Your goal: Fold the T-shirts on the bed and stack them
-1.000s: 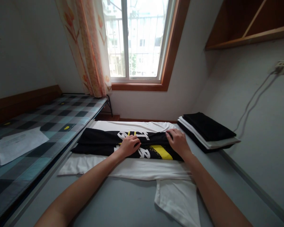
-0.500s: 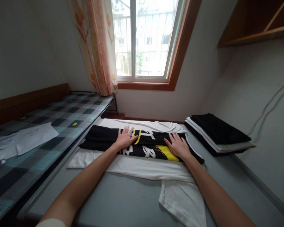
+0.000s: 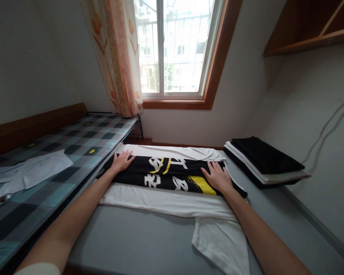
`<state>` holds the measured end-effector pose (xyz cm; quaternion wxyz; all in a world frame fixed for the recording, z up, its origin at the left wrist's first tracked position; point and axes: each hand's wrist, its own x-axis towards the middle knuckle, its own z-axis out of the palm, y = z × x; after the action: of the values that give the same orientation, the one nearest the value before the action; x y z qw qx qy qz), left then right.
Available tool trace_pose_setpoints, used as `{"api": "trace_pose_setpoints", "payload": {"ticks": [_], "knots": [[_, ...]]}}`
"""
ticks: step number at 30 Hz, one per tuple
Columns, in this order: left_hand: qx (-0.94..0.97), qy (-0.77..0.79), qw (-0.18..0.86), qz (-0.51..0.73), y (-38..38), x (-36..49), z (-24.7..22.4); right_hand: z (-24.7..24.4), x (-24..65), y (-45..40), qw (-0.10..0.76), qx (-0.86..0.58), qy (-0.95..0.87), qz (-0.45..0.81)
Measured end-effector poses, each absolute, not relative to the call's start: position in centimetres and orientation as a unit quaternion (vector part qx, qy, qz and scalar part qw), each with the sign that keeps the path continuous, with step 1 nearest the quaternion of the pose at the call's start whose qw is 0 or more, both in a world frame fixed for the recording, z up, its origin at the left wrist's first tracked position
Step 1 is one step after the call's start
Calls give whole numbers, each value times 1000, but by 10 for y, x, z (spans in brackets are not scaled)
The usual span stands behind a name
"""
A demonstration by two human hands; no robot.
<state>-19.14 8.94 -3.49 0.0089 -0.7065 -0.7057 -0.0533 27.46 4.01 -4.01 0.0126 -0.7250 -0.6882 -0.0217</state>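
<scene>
A black garment point(image 3: 137, 167) with white lettering and yellow marks lies in a long folded strip. Under it a white garment point(image 3: 166, 203) is spread, one sleeve pointing toward me at the lower right. My left hand point(image 3: 122, 161) rests flat, fingers spread, on the left end of the black strip. Near the strip's right end, my right hand point(image 3: 218, 177) lies palm down with fingers apart, beside the yellow patch. Neither hand grips the cloth.
The garments lie on a grey surface point(image 3: 143, 240). Folded black and white clothes point(image 3: 266, 156) are stacked at the right by the wall. On the left, a checked mattress point(image 3: 74, 168) carries papers point(image 3: 46, 168). Behind are a window point(image 3: 177, 49) and curtain point(image 3: 120, 57).
My left hand has moved left along the black strip, from its middle to its left end, uncovering more lettering. My right hand has stayed almost in place.
</scene>
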Motion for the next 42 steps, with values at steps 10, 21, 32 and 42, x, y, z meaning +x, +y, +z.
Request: {"api": "trace_pose_setpoints", "payload": {"ticks": [10, 21, 32, 42], "knots": [[-816, -552, 111, -130, 33, -277, -16, -43, 276, 40, 38, -719, -693, -30], [-892, -441, 48, -91, -19, -237, -4, -48, 278, 42, 44, -711, -701, -39], [-851, -508, 132, -10, -34, -286, 8, -44, 276, 36, 46, -714, -697, -51], [-648, -755, 21, -95, -30, -268, 6, -45, 276, 36, 54, -708, -702, -55]]}}
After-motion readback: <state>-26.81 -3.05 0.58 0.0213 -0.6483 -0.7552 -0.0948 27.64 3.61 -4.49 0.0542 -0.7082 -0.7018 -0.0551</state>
